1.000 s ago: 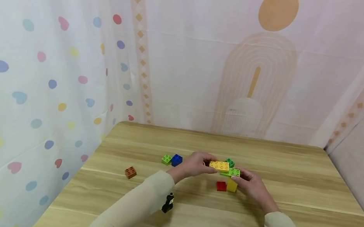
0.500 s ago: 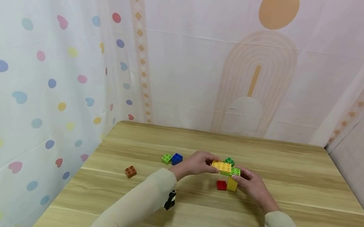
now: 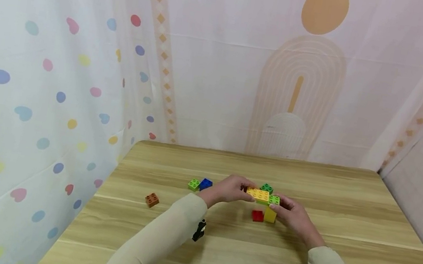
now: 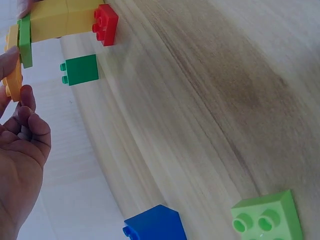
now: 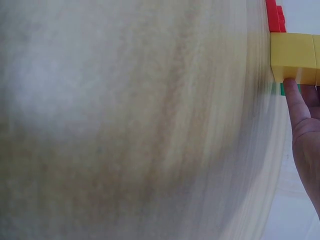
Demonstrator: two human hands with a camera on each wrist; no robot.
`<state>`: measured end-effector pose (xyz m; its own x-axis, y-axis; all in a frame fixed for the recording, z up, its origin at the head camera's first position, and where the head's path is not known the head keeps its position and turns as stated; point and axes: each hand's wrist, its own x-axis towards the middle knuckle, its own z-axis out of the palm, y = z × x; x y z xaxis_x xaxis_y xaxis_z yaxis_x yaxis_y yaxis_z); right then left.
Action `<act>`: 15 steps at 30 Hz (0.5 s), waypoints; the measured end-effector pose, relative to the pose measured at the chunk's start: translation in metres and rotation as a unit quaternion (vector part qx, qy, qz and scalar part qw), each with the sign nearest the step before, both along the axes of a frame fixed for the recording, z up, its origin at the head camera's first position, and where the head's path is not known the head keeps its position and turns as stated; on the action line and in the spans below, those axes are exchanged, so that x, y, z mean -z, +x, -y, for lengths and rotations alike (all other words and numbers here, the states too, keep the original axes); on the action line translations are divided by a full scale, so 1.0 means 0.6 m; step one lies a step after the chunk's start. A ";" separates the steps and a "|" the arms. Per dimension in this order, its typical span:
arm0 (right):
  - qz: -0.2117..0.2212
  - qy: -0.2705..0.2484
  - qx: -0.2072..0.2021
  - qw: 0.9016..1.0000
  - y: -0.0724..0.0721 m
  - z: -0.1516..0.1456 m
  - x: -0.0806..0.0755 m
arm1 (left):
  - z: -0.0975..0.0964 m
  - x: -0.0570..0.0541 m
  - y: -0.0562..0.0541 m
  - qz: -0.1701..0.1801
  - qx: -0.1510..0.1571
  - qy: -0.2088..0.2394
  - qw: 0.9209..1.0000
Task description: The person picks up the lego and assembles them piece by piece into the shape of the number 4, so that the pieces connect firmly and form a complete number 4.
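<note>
The orange-yellow plate (image 3: 257, 194) lies over the light-green plate (image 3: 274, 200), its left end pinched between thumb and fingers of the left grip (image 3: 232, 189). At right, the right grip (image 3: 297, 215) pinches the yellow tower (image 3: 270, 214) beneath; a red brick (image 3: 258, 215) lies just left of the tower on the bench (image 3: 250, 256).

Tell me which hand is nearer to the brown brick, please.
Left. The left hand is to the right of the brown brick; the right hand is farther right.
</note>
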<state>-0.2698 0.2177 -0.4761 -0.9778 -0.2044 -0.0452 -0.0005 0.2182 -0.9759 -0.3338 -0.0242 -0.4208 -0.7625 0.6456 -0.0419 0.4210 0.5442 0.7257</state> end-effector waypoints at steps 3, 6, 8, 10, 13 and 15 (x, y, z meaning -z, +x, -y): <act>-0.003 -0.002 -0.002 1.000 0.001 0.001 -0.002 | 0.000 0.000 0.000 0.000 -0.004 -0.005 1.000; -0.003 -0.003 -0.003 1.000 0.002 0.001 -0.003 | -0.002 -0.001 0.002 0.002 -0.007 -0.011 1.000; -0.002 -0.001 -0.001 1.000 0.002 0.000 -0.003 | -0.003 -0.001 0.003 0.004 -0.009 -0.014 1.000; -0.002 0.001 0.000 1.000 0.001 -0.001 -0.003 | -0.005 -0.003 0.004 0.006 -0.010 -0.017 1.000; -0.001 0.007 0.003 1.000 0.001 -0.001 -0.003 | -0.005 -0.005 0.004 0.010 -0.011 -0.021 1.000; -0.001 0.007 0.005 1.000 0.001 0.000 -0.002 | -0.004 -0.005 0.004 0.006 -0.007 -0.026 1.000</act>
<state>-0.2694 0.2176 -0.4752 -0.9798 -0.1947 -0.0461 -0.0003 0.2314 -0.9728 -0.3314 -0.0216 -0.4178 -0.7708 0.6315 -0.0837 0.4044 0.5866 0.7017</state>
